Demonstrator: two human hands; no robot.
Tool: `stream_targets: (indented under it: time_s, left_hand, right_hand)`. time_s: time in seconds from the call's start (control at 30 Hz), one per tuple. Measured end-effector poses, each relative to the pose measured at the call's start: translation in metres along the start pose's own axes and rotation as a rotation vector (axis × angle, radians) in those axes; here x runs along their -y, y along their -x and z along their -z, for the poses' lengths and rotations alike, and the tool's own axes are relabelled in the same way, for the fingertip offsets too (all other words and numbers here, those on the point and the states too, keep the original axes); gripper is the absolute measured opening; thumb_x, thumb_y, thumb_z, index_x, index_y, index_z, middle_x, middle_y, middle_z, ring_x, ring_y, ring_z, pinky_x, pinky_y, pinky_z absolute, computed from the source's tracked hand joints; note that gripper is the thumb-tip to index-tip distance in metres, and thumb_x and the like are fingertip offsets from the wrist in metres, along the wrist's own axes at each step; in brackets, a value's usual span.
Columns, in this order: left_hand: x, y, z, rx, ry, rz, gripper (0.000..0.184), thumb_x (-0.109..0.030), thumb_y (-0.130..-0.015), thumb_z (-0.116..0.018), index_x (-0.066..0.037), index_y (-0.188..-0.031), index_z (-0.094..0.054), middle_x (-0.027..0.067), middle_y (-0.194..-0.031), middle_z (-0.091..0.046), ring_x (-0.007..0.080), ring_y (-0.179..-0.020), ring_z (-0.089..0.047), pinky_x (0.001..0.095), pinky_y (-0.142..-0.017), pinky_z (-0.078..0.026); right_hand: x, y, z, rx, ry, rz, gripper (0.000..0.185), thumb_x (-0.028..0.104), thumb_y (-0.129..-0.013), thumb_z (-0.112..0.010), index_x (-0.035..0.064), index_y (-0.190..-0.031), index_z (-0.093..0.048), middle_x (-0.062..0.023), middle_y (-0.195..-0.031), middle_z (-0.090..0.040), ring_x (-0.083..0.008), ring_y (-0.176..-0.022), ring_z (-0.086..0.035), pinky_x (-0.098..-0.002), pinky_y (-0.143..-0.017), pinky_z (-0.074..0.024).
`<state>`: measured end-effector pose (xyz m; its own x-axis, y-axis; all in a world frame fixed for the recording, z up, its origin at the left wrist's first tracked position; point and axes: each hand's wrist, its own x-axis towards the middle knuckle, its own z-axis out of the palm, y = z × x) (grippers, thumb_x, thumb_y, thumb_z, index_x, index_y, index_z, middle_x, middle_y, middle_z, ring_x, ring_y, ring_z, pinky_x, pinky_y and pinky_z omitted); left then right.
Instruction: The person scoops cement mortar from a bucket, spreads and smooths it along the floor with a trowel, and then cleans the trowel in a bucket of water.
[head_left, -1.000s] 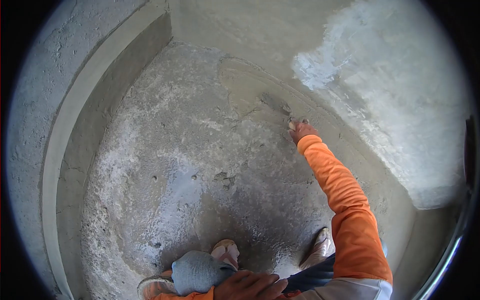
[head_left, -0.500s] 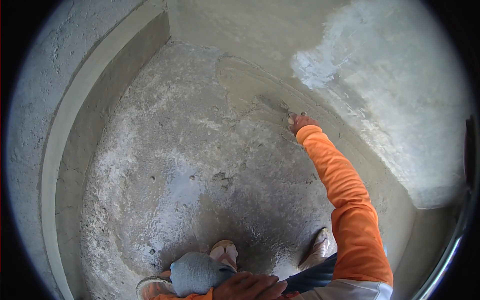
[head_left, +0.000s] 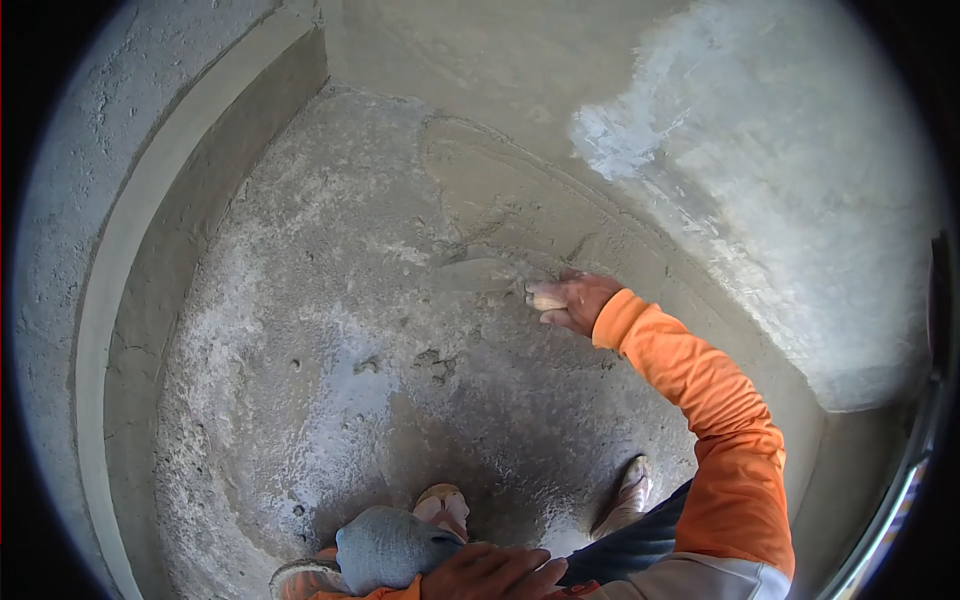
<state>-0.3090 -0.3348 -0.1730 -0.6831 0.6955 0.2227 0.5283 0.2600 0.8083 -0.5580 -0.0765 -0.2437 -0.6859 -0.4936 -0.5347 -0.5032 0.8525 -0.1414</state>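
Note:
My right hand [head_left: 578, 301], in an orange sleeve, grips the handle of a trowel [head_left: 482, 273]. The trowel's blade points left and lies low over the grey floor, at the lower edge of a patch of wet mortar [head_left: 520, 205]. That patch is smoother and browner than the rough concrete around it and runs along the foot of the wall. My left hand [head_left: 488, 572] rests at my lap beside my bent knee, its fingers stretched out and holding nothing I can see.
A low concrete ledge [head_left: 150, 215] curves along the left side. The wall [head_left: 780, 200] on the right has a pale smeared area. Below, my sandalled feet [head_left: 630, 490] stand on the damp floor [head_left: 330, 300]. A round-rimmed object [head_left: 290, 575] is partly visible by my knee.
My right hand has drawn the trowel away from the wall, down and left across the mortar, and its blade now shows more. My left hand has stayed at my lap.

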Motion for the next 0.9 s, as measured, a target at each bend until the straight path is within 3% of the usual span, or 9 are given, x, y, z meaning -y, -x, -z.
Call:
stream_targets:
  time_s: [0.07, 0.13, 0.23, 0.33, 0.47, 0.73, 0.8, 0.9]
  left_hand:
    - [0.002, -0.002, 0.003, 0.073, -0.004, -0.011, 0.039, -0.021, -0.076, -0.054, -0.02, -0.115, -0.052, 0.0085, -0.116, -0.052, 0.0268, -0.097, -0.054, 0.0389, -0.079, -0.044]
    - [0.003, -0.001, 0.006, 0.061, 0.008, -0.022, 0.037, -0.022, -0.076, -0.054, -0.018, -0.113, -0.053, 0.0088, -0.117, -0.052, 0.0269, -0.098, -0.054, 0.0392, -0.08, -0.044]
    - [-0.002, -0.001, 0.009, 0.036, 0.01, -0.015, 0.034, -0.023, -0.077, -0.053, -0.014, -0.11, -0.054, 0.0092, -0.118, -0.052, 0.0274, -0.099, -0.054, 0.04, -0.081, -0.043]
    - [-0.003, -0.003, 0.012, 0.052, 0.027, 0.023, 0.033, -0.023, -0.077, -0.053, -0.013, -0.108, -0.055, 0.0096, -0.119, -0.051, 0.028, -0.1, -0.054, 0.0409, -0.082, -0.042]
    - [0.001, -0.003, 0.007, 0.103, 0.014, 0.001, 0.035, -0.024, -0.076, -0.053, -0.013, -0.109, -0.055, 0.0099, -0.12, -0.051, 0.0287, -0.102, -0.053, 0.0418, -0.083, -0.041]
    - [0.002, -0.001, 0.002, 0.132, 0.096, 0.033, 0.038, -0.022, -0.077, -0.053, -0.013, -0.113, -0.052, 0.0099, -0.122, -0.049, 0.0289, -0.104, -0.051, 0.042, -0.087, -0.039]
    - [0.004, 0.0, 0.004, 0.1, 0.111, 0.053, 0.038, -0.022, -0.077, -0.054, -0.013, -0.113, -0.052, 0.0098, -0.122, -0.049, 0.0288, -0.105, -0.051, 0.0418, -0.087, -0.039]
    - [-0.004, 0.0, 0.004, 0.071, 0.141, 0.097, 0.04, -0.022, -0.076, -0.056, -0.013, -0.114, -0.052, 0.0093, -0.122, -0.049, 0.0283, -0.105, -0.051, 0.0415, -0.088, -0.038]
  right_hand:
    - [-0.041, -0.011, -0.007, -0.157, -0.031, -0.432, 0.046, 0.034, -0.08, -0.053, 0.024, -0.123, -0.044, -0.0199, -0.12, -0.047, -0.0353, -0.1, -0.054, -0.0435, -0.086, -0.0426]
    - [-0.089, -0.025, -0.014, -0.232, -0.001, -0.718, 0.045, 0.032, -0.08, -0.051, 0.0236, -0.124, -0.043, -0.0195, -0.122, -0.046, -0.0333, -0.102, -0.053, -0.0414, -0.087, -0.0433]
    - [-0.139, -0.038, -0.042, -0.25, -0.018, -0.829, 0.043, 0.032, -0.081, -0.051, 0.0232, -0.123, -0.044, -0.0149, -0.112, -0.054, -0.0333, -0.101, -0.053, -0.0421, -0.085, -0.0435]
    - [-0.118, -0.027, -0.048, -0.154, -0.051, -0.791, 0.041, 0.032, -0.081, -0.051, 0.0222, -0.12, -0.047, -0.0144, -0.115, -0.053, -0.0328, -0.102, -0.053, -0.0411, -0.087, -0.0431]
    - [-0.121, -0.014, -0.048, -0.223, -0.045, -0.766, 0.045, 0.034, -0.081, -0.053, 0.0239, -0.124, -0.045, -0.0141, -0.118, -0.051, -0.0332, -0.102, -0.053, -0.041, -0.086, -0.0434]
    - [-0.102, -0.007, -0.052, -0.224, 0.138, -0.68, 0.047, 0.033, -0.08, -0.055, 0.0227, -0.125, -0.042, -0.0183, -0.109, -0.053, -0.0332, -0.098, -0.055, -0.0419, -0.082, -0.0446]
    - [-0.071, 0.02, -0.022, -0.097, -0.02, -0.295, 0.049, 0.035, -0.08, -0.056, 0.0223, -0.125, -0.041, -0.0183, -0.104, -0.054, -0.0341, -0.096, -0.055, -0.042, -0.08, -0.0449]
    - [-0.066, 0.03, -0.026, -0.133, -0.165, -0.15, 0.043, 0.035, -0.081, -0.051, 0.0234, -0.123, -0.045, -0.0168, -0.112, -0.053, -0.0339, -0.094, -0.056, -0.0428, -0.081, -0.0449]
